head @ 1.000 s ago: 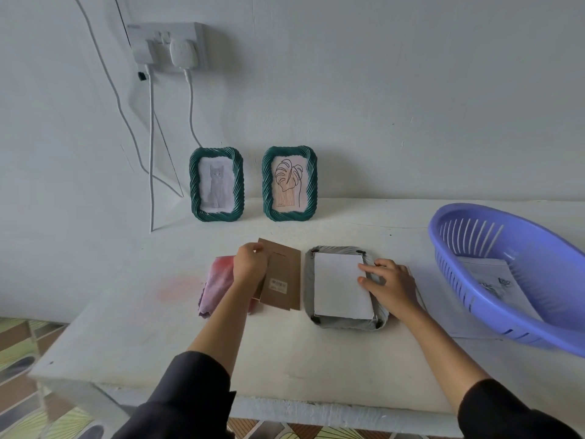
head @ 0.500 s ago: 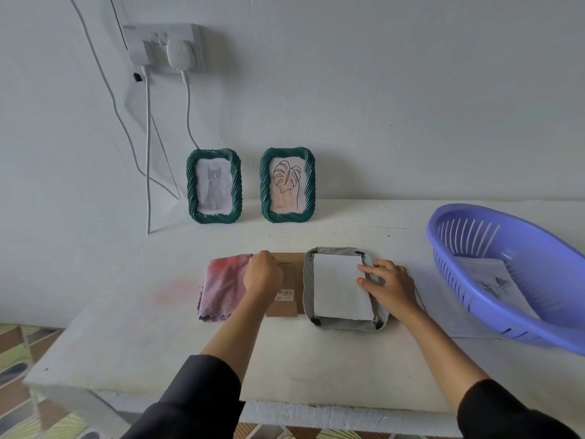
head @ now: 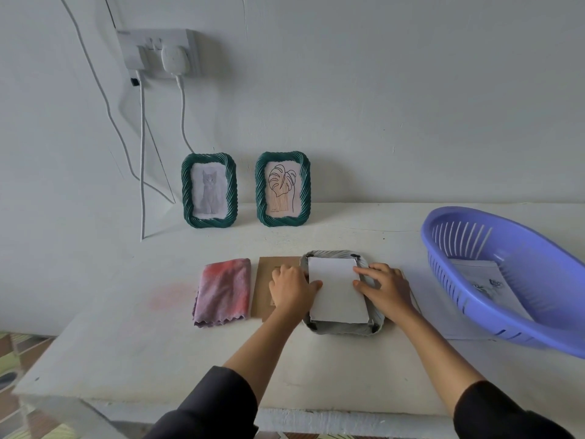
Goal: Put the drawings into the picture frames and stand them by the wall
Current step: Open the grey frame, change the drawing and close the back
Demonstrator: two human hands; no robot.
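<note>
A pale wall (head: pixel 380 90) is seen behind a white counter (head: pixel 126 327), with a socket (head: pixel 158 49) and hanging cables at eleven o'clock. A purple basket (head: pixel 544 280) is set at three o'clock on the counter, and printed sheets (head: pixel 478 277) are held in it. Two green frames are stood upright against the wall at twelve o'clock: the cat frame (head: pixel 209 190) and, just beside it toward one o'clock, the leaf frame (head: pixel 282 188), each already filled with a drawing.

Near the middle of the counter a grey frame (head: pixel 345 327) is laid face down, and a white sheet (head: pixel 337 293) is laid on its back. A brown backing board (head: pixel 262 286) lies flat at its nine o'clock, touching it, and a folded pink cloth (head: pixel 223 288) lies further out at nine o'clock.

The left hand (head: pixel 291 289) is placed over the backing board, knuckles up and fingers curled under, its thumb laid on the sheet's left edge; whether anything is gripped cannot be told. The right hand (head: pixel 384 286) is spread fairly flat at the frame's three o'clock, its forefinger and thumb pressed on the sheet's right edge.
</note>
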